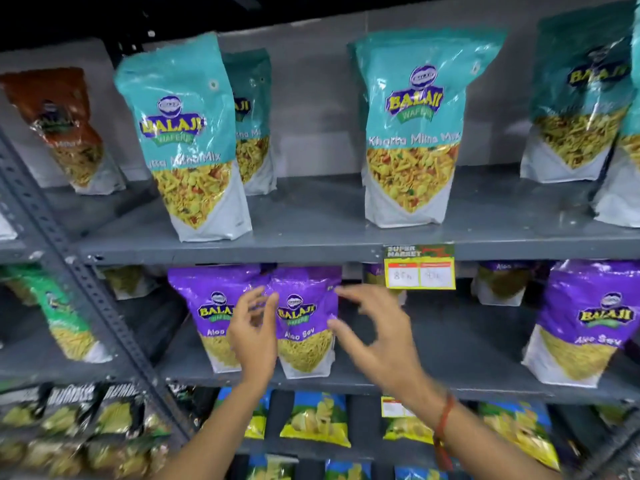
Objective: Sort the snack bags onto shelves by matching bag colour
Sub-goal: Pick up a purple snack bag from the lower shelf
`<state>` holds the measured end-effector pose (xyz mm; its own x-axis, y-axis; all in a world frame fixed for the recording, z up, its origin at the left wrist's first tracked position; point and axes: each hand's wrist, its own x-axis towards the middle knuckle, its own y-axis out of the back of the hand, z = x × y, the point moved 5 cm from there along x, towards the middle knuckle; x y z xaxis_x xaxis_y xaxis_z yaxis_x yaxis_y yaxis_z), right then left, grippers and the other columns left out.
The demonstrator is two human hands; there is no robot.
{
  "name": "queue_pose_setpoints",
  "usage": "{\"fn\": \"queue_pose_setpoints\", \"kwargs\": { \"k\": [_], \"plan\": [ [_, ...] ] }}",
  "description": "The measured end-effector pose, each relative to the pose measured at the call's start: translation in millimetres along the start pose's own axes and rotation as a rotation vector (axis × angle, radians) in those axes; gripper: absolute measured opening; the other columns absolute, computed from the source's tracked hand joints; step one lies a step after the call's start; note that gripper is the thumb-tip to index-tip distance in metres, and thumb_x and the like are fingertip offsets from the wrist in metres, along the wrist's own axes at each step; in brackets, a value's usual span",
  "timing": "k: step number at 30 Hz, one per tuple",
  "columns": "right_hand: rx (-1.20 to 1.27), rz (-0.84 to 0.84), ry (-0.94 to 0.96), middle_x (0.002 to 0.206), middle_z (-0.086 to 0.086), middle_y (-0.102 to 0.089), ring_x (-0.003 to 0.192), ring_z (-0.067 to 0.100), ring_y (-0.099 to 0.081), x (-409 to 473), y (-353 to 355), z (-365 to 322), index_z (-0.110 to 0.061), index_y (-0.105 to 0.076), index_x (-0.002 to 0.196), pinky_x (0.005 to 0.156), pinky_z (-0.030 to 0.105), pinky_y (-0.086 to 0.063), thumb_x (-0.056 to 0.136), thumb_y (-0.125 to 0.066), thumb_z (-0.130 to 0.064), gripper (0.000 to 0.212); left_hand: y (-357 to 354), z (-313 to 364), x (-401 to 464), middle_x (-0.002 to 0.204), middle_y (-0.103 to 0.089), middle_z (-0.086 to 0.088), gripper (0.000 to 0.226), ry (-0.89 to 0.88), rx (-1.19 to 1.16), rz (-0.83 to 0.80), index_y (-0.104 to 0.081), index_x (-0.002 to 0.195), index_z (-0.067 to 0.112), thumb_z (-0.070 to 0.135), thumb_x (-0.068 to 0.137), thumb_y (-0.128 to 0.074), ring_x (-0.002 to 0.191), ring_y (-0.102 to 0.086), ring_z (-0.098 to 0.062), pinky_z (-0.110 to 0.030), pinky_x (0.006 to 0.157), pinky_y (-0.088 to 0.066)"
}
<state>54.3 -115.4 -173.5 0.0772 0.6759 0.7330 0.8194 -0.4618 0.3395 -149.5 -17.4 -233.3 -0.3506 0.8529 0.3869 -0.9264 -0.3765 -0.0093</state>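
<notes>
Spanning the whole view: grey metal shelving, upper shelf [311,237], middle shelf [450,344], slotted upright post [90,289] running diagonally at left.

Upper shelf: teal bags, upright. Left teal bag [187,133] stands near the front edge, a second one just behind it; centre teal bag [412,133] also near the edge. Wide bare gap between these two; further teal bags at far right. One brown bag [59,129] leans at the far left, set back.

Middle shelf: purple bags. Far-right purple bag [585,323] upright at the front edge; broad bare stretch of shelf between it and the central pair. Centre purple bag [304,323] upright at the edge, touching a neighbouring purple bag [211,313] on its left.

Lower shelf: blue-and-yellow bags [318,417], blurred.

Right hand [374,334]: fingers spread, holding nothing, just right of the centre purple bag; contact unclear through blur. Left hand [254,337]: fingers spread, in front of the seam between the two purple bags, gripping nothing.

Price label [419,266] hangs from the upper shelf edge.
</notes>
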Motion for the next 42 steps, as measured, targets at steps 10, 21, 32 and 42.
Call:
{"fn": "queue_pose_setpoints", "kwargs": {
  "k": [10,21,32,42],
  "plan": [
    [-0.007,-0.605,-0.873,0.156,0.014,-0.035,0.141,0.03,-0.041,-82,-133,209,-0.011,-0.016,0.154,0.111,0.036,-0.037,0.076,-0.079,-0.023,0.102,0,-186,-25,0.109,-0.055,0.002,0.074,0.566,0.286,-0.49,-0.034,0.145,0.0,-0.004,0.081,-0.073,0.112,-0.059,-0.035,-0.032,0.085,-0.052],
    [0.174,-0.51,-0.944,0.1,-0.003,-0.071,0.102,0.02,-0.068,-90,-145,239,-0.035,-0.057,0.088,0.081,0.028,-0.052,0.08,-0.073,-0.012,0.028,-12,-205,-20,0.11,-0.077,-0.006,0.061,0.549,0.286,-0.493,-0.068,0.116,0.023,0.043,0.061,-0.083,0.104,-0.072,-0.019,-0.041,0.09,-0.058],
    [0.099,-0.315,-1.027,0.106,0.004,-0.074,0.103,0.019,-0.069,-109,-23,286,-0.027,-0.064,0.106,0.094,0.036,-0.053,0.076,-0.08,-0.016,0.036,-126,-172,-65,0.097,-0.078,-0.008,0.053,0.487,0.275,-0.626,-0.067,0.117,0.016,0.02,0.068,-0.087,0.079,-0.072,-0.005,-0.012,0.073,-0.055],
    [0.065,-0.269,-1.028,0.115,0.007,-0.074,0.108,0.021,-0.068,-118,14,303,-0.02,-0.066,0.117,0.093,0.035,-0.053,0.078,-0.079,-0.02,0.041,-162,-169,-87,0.104,-0.079,-0.009,0.055,0.467,0.291,-0.625,-0.068,0.122,0.015,0.024,0.071,-0.085,0.087,-0.072,-0.011,-0.02,0.084,-0.054]
  ]
}}
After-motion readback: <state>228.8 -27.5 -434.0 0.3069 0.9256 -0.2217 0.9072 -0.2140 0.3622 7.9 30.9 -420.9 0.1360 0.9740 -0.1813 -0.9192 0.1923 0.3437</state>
